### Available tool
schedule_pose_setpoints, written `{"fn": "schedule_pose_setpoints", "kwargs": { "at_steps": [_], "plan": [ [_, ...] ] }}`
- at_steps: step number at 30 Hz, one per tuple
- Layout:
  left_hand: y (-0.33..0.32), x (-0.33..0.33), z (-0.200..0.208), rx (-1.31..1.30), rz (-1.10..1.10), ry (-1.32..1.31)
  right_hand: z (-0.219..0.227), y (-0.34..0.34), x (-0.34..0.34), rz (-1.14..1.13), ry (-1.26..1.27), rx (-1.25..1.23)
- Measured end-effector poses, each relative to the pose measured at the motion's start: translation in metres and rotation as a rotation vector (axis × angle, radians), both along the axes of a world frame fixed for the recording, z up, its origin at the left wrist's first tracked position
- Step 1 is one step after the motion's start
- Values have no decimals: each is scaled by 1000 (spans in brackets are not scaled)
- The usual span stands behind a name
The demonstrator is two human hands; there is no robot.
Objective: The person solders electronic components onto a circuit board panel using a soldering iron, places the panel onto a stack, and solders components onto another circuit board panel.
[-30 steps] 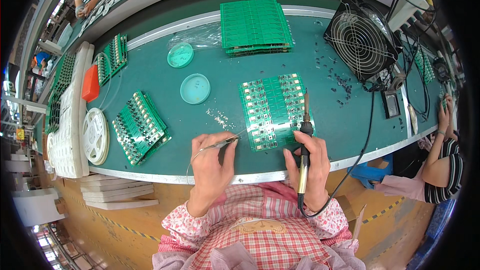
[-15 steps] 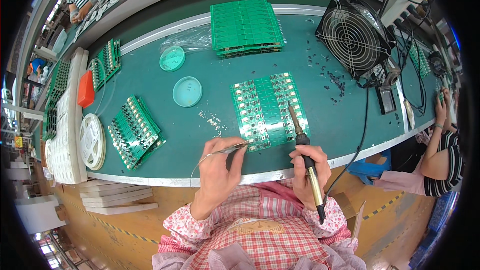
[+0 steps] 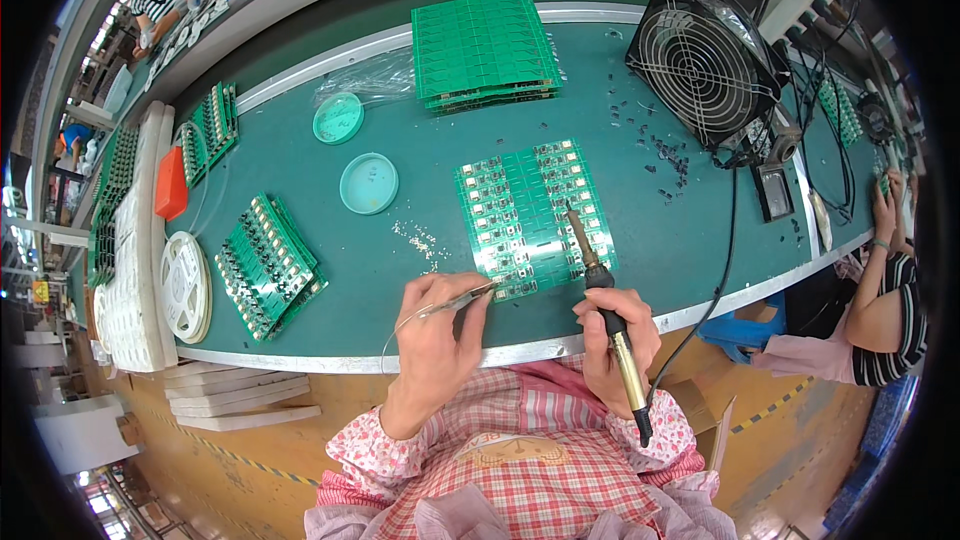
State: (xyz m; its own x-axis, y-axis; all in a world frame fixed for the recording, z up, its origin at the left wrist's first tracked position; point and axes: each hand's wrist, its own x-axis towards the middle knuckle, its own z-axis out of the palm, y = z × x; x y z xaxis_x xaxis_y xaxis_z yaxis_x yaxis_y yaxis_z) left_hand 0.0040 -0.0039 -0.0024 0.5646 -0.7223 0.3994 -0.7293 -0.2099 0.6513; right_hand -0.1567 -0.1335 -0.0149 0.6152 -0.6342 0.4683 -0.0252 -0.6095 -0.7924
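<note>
On the green mat lies a green circuit board panel with rows of small white and black parts. My left hand is closed on thin metal tweezers, their tips at the panel's near left corner. A fine curved strand hangs by that hand. My right hand grips a soldering iron by its black sleeve. Its tip slants over the panel's right column; whether it touches cannot be made out. Tiny pale parts lie scattered left of the panel.
Two round turquoise dishes sit left of the panel. Stacked boards stand behind and at left, near a white reel. At right are a black fan, dark bits and the iron's cable.
The view has shifted slightly, so the panel and bench appear a little further left. Both hands keep their grips, and the iron's tip stays over the panel's right column.
</note>
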Motion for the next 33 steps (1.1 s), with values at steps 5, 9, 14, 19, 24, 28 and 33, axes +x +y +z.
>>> {"fn": "schedule_pose_setpoints", "kwargs": {
  "at_steps": [5, 9, 14, 19, 24, 28, 33],
  "plan": [
    [0, 0, 1, -1, -6, 10, 2, 2, -7, 16, -107, 81],
    [0, 0, 1, -1, -2, 10, 0, 7, -14, 78, -292, 189],
    [0, 0, 0, -4, -9, 5, -2, 7, -12, 157, -415, 156],
    [0, 1, -1, -5, -8, -4, 1, 6, -11, 190, -385, 157],
    [0, 0, 1, -10, -7, 0, 2, 7, -9, 185, -373, 159],
    [0, 0, 2, 4, -4, 8, 1, 7, -10, 192, -359, 162],
    [0, 0, 2, 6, -9, 14, 1, 7, -10, 206, -361, 160]
  ]
}}
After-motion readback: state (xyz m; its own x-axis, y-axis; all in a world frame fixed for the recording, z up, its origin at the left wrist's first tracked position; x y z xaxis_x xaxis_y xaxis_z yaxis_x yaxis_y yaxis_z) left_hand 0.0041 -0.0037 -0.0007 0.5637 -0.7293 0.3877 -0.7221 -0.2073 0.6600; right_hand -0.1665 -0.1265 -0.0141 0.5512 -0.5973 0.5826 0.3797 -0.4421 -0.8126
